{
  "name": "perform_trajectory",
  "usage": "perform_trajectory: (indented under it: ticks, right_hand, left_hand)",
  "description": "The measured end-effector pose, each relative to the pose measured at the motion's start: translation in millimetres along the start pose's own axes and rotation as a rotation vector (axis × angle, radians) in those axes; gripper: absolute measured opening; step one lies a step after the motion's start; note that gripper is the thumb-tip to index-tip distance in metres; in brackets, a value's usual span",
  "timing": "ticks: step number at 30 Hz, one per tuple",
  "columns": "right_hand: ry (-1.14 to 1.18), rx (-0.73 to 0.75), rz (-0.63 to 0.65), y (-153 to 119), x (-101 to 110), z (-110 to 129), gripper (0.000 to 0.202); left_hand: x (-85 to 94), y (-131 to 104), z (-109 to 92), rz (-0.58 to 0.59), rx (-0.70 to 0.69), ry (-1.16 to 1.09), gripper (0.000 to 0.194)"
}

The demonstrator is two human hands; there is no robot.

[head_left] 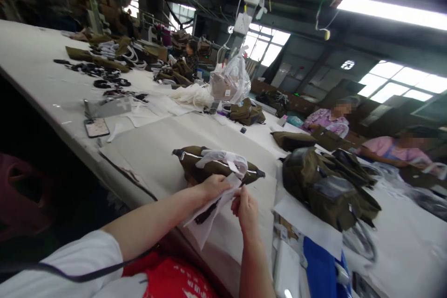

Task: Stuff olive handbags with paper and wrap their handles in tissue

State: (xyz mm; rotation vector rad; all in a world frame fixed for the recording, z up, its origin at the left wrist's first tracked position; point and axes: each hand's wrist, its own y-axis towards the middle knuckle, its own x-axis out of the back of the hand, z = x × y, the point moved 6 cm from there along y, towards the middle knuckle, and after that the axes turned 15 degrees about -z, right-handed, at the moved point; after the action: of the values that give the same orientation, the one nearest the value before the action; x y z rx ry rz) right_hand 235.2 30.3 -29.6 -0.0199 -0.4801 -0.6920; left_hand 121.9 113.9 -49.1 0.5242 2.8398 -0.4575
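Note:
An olive-green bag with dark ends lies on the pale table in front of me, its handle wrapped in white material. Just in front of the bag, my left hand pinches a thin white sheet that hangs down towards the table's edge. A dark item shows partly behind the sheet. My right hand is closed at the sheet's right side, fingertips pressed together near the handle; what it pinches is too small to make out.
Olive bags are piled at the right, beside a blue item and a white box. A phone lies at the left near the table edge. Dark straps and more bags lie farther back. Two people sit across at the right.

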Motion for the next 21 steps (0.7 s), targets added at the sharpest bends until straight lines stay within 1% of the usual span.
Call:
perform_trajectory:
  ticks: [2, 4, 6, 7, 8, 10, 11, 13, 14, 15, 16, 17, 18, 19, 21]
  right_hand:
    - [0.025, -0.003, 0.004, -15, 10, -8, 0.066]
    - [-0.017, -0.019, -0.006, -34, 28, -23, 0.062]
    - [-0.073, -0.053, -0.04, -53, 56, -42, 0.06]
    - [-0.105, -0.072, -0.076, -60, 74, -52, 0.059]
    - [-0.147, -0.087, -0.128, -67, 97, -63, 0.059]
    - [-0.279, -0.111, -0.302, -75, 155, -86, 0.057]
    - [-0.365, -0.134, -0.424, -78, 188, -99, 0.055]
    - [-0.578, -0.217, -0.742, -85, 260, -122, 0.049]
    - [-0.641, -0.252, -0.859, -88, 290, -133, 0.049]
    - [-0.64, -0.275, -0.892, -87, 313, -145, 0.05]
    - [-0.624, -0.313, -0.888, -86, 331, -158, 0.05]
    - [-0.594, -0.347, -0.872, -83, 344, -171, 0.048]
    - [-0.543, -0.377, -0.839, -80, 351, -183, 0.046]
    - [-0.487, -0.403, -0.806, -77, 356, -193, 0.045]
    - [-0.366, -0.435, -0.755, -73, 356, -210, 0.047]
  left_hand:
    - [4.2, 2, -3, -0.039, 0.009, 0.049, 0.024]
    - [7.7, 4, -5, -0.07, 0.015, 0.071, 0.027]
    - [9.8, 5, -8, -0.089, 0.016, 0.073, 0.034]
    - [10.4, 6, -8, -0.097, 0.017, 0.068, 0.038]
    - [10.6, 6, -8, -0.099, 0.02, 0.06, 0.041]
    - [10.6, 6, -8, -0.103, 0.026, 0.044, 0.046]
    - [10.8, 6, -7, -0.108, 0.028, 0.041, 0.046]
    - [11.0, 6, -6, -0.11, 0.033, 0.049, 0.046]
    - [11.1, 6, -4, -0.108, 0.038, 0.059, 0.045]
    - [11.5, 6, -3, -0.106, 0.043, 0.066, 0.045]
    - [12.0, 6, -2, -0.101, 0.048, 0.069, 0.046]
    - [12.4, 7, -1, -0.09, 0.054, 0.067, 0.047]
    - [12.7, 8, 0, -0.076, 0.062, 0.062, 0.049]
    - [13.1, 8, 2, -0.06, 0.071, 0.057, 0.05]
    - [13.6, 10, 3, -0.024, 0.076, 0.063, 0.054]
